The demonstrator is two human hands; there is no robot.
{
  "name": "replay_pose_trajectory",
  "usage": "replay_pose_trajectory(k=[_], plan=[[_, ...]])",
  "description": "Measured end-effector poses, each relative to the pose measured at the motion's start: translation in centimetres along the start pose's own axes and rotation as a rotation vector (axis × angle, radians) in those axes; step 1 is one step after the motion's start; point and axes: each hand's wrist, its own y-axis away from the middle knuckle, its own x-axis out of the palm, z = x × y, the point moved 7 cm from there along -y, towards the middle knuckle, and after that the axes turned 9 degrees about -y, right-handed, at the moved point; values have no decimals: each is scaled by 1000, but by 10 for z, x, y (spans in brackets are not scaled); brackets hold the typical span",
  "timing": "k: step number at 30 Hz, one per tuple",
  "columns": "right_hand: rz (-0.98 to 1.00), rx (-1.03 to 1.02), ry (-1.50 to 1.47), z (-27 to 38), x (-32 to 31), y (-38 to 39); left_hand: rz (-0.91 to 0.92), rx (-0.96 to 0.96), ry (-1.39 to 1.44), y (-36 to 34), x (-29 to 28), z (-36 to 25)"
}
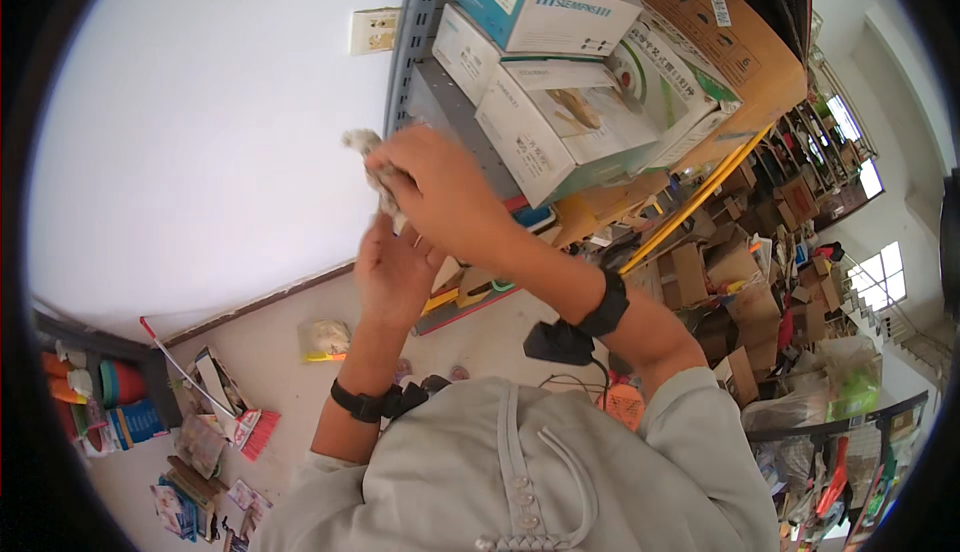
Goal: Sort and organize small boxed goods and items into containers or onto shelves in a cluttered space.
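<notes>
A crumpled, greyish-white rag (pixel 374 167) is bunched in front of the white wall, beside the shelf's metal upright. My right hand (pixel 440 192) is closed round it, and a loose end sticks out past the fingers at the upper left. Just below, my left hand (pixel 393 277) has its palm turned up and its fingers apart near the rag's lower end. Part of the left fingers is hidden behind the right hand and the rag, so whether they touch it is unclear.
Boxed goods (pixel 570 117) are stacked on the grey metal shelf (pixel 405 42) to the right. A wall socket (pixel 374 31) sits beside the upright. At lower left are a red broom (pixel 255 432), books and a dark rack (pixel 160 392). Cardboard boxes (pixel 690 277) crowd the right.
</notes>
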Motion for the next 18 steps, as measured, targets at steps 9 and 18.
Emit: replay_pose_trajectory(k=[9, 18], plan=[[-33, -79, 195, 34, -6, 46, -246, 89, -378, -29, -36, -52], [-660, 340, 210, -19, -132, 123, -120, 724, -1494, -170, 44, -94]])
